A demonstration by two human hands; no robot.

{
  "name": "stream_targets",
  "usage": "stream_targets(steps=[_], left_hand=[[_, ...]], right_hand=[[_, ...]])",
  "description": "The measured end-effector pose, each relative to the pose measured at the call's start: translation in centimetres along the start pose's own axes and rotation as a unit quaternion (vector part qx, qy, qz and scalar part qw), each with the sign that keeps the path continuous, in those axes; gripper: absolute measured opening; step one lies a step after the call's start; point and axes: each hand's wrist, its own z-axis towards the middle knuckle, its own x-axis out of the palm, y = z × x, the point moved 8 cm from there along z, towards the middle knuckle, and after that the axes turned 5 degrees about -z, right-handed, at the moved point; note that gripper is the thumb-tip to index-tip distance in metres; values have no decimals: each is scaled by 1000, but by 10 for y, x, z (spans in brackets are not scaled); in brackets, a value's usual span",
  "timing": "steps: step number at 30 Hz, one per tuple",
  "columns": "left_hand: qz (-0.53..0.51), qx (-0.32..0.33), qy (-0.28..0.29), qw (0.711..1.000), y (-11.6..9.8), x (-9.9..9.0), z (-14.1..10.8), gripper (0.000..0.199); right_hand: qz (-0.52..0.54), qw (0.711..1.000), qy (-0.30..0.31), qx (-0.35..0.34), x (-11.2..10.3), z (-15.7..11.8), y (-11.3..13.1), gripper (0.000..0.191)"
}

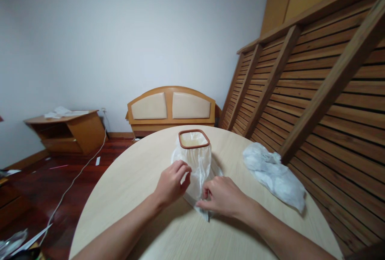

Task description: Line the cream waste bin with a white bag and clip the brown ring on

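A small bin with a brown squared rim (194, 147) stands on the round table. A thin white plastic bag (197, 182) lines it and hangs loosely down its outside, spreading onto the tabletop. My left hand (174, 182) is at the near left side of the bag, with thumb and forefinger curled together in a pinch at its film. Lower down on the right, my right hand (224, 198) has bent fingers closed on the bag's loose lower part. The film between the fingertips is hard to make out. The bin's body is mostly covered by the bag.
Another crumpled white plastic bag (273, 174) lies on the right of the pale round table (120, 196). Slatted wooden panels (333, 87) lean close along the right. Beyond the table stand a padded headboard (171, 105) and, at left, a low wooden cabinet (70, 132).
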Motion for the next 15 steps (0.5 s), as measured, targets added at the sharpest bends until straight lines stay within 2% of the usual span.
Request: stream_targets(steps=[3, 6, 11, 15], left_hand=[[24, 102, 127, 986, -22, 19, -5, 37], [40, 125, 197, 971, -28, 29, -9, 42], [73, 124, 222, 964, -25, 35, -9, 38], [86, 170, 183, 964, -30, 36, -9, 30]], right_hand=[[-8, 999, 9, -30, 5, -2, 6, 18], [-18, 998, 14, -66, 8, -4, 10, 17], [-3, 987, 48, -154, 13, -9, 21, 15], [12, 979, 75, -190, 10, -12, 24, 12]])
